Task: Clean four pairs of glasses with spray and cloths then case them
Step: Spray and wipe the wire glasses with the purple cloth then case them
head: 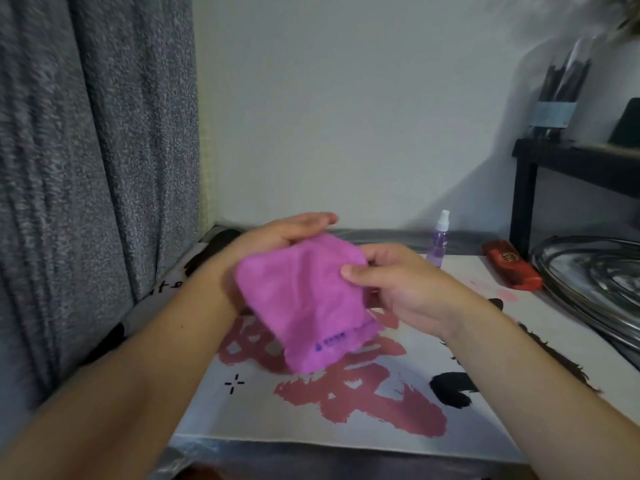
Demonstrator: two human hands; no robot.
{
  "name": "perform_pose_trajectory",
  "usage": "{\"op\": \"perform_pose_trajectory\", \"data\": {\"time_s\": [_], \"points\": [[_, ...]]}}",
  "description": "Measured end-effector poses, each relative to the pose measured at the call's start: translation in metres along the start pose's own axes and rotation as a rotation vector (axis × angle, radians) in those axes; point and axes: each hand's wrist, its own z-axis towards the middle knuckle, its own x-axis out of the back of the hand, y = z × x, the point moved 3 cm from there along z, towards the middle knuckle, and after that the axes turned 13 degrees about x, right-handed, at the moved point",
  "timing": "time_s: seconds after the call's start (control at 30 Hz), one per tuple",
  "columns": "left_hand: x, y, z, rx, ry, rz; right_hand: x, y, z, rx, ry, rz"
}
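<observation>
1. Lying under both hands: one table [467,306] with a white sheet [249,410] printed in red and black brushwork.
2. Hanging between the fingers: one pink cloth [304,299], draped, lower edge lettered.
3. Holding its upper left edge: left hand [277,233], fingers nearly straight on top.
4. Pinching its right edge: right hand [401,289], thumb in front, fingers curled behind.
5. Lying beyond the right fingers: one red case [512,268], closed, contents unseen.
6. Standing just past the right fingertips: one purple spray bottle [439,240], upright.
</observation>
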Motion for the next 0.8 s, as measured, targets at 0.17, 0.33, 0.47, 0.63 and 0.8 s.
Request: {"op": "perform_pose_trajectory", "data": {"time_s": [0.17, 0.33, 0.47, 0.63, 0.8], "points": [[-0.005, -0.077, 0.012, 0.063, -0.068, -0.569, 0.03, 0.019, -0.008, -0.192, 0.265, 0.266], [-0.001, -0.083, 0.015, -0.072, 0.329, -0.363, 0.054, 0.026, -0.018, -0.262, 0.336, 0.049], [-0.001, -0.066, 0.011, -0.216, 0.651, 0.131, 0.056, 0.024, -0.021, -0.244, 0.441, -0.238], [-0.002, -0.05, 0.003, -0.254, 0.706, 0.336, 0.054, 0.015, -0.021, -0.042, 0.419, -0.361], [0.01, -0.043, -0.007, -0.223, 0.695, 0.336, 0.053, 0.002, -0.021, -0.061, 0.351, -0.379]]}}
